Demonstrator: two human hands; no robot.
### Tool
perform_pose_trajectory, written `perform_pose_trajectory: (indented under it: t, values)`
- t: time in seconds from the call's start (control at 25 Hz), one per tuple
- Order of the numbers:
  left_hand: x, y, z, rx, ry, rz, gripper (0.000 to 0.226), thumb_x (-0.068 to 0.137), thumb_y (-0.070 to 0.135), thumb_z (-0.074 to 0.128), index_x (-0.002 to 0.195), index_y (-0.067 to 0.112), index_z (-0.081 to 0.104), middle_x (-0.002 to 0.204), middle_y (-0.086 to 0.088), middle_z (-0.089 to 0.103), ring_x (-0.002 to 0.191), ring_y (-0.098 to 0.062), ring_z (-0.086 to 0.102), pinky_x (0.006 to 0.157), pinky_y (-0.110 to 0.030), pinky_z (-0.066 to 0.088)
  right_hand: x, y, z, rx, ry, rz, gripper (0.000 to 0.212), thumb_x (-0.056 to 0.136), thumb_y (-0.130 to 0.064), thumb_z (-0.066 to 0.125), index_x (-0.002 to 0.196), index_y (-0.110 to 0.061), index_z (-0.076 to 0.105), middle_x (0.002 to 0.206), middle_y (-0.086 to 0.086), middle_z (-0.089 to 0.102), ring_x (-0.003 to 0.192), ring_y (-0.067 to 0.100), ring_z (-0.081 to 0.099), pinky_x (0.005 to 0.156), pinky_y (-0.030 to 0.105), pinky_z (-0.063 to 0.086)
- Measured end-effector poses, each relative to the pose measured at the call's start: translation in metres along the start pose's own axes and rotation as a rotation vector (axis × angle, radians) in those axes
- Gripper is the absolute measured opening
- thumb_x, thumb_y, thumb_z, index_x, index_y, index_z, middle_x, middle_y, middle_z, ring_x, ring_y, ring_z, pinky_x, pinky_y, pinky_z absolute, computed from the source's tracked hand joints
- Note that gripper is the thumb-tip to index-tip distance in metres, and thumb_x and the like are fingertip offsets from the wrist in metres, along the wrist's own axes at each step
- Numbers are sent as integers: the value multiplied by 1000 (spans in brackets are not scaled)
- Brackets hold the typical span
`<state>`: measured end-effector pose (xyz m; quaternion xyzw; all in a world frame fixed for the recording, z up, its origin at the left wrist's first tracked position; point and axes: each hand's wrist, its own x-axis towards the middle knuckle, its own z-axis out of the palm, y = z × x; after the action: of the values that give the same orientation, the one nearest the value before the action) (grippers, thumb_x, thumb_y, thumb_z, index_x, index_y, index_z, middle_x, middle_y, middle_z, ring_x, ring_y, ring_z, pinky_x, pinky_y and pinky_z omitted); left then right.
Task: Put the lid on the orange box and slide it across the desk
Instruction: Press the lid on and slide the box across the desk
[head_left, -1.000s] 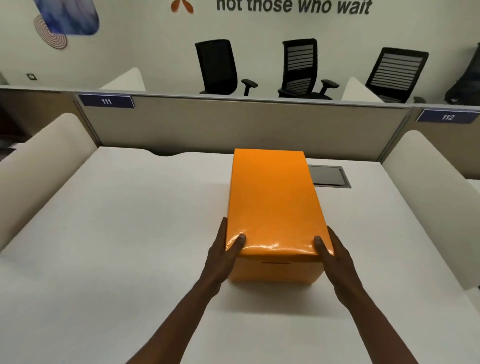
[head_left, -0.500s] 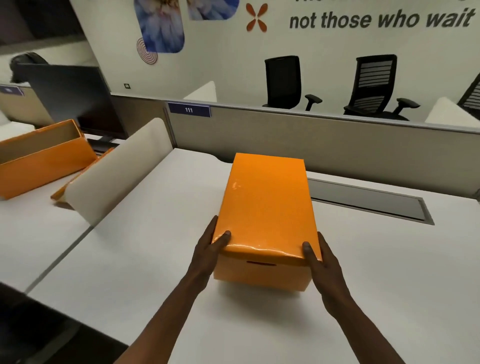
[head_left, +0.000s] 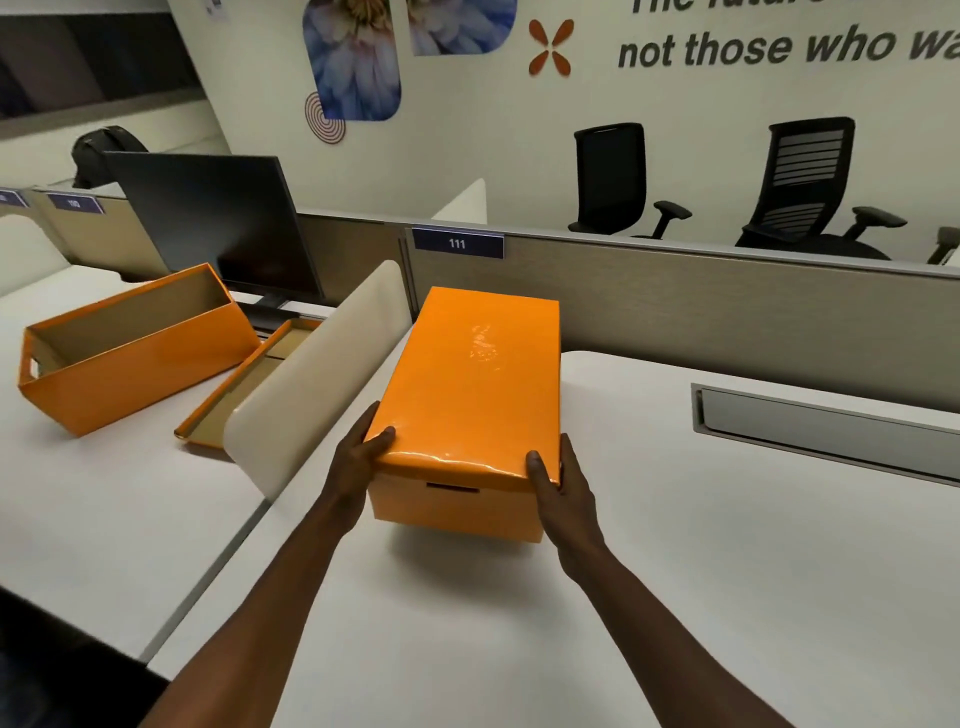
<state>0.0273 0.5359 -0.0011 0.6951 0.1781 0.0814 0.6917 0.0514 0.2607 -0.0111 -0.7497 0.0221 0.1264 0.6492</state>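
Gripping the near corners of the lidded orange box, the left hand and right hand clamp it from both sides, thumbs on the lid. It sits on the white desk, just beside the cream divider.

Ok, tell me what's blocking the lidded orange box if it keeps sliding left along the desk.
The cream divider panel stands at the desk's left edge, right beside the orange box. Both hands, left hand and right hand, grip its near corners. Toward the back, the grey partition closes the way. To the right the surface is bare.
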Motion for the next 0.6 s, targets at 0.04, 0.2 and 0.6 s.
perform_pose_trajectory:
  t: [0.04,0.2,0.6]
  values:
    - [12,1,-12,-2,-1,13,60,90,38,63,148,31,49,142,-2,61,126,-30,60,103,-51,50,6,-4,15,3,-3,-3,82,86,-67,47,155,-38,13,153,1,39,131,29,47,103,52,46]
    - [51,-1,-49,8,-12,30,43,98,27,56,141,32,53,140,-3,62,125,-31,59,105,-50,48,27,-9,60,-16,5,-4,80,89,-64,46,155,-38,10,153,2,39,131,28,47,101,48,47]
    - [109,-19,-111,44,-69,-62,50,102,25,50,151,26,42,142,-8,56,130,-38,54,100,-48,48,56,-3,129,-77,-20,-42,78,91,-63,45,154,-39,5,153,1,40,116,14,46,90,32,46]
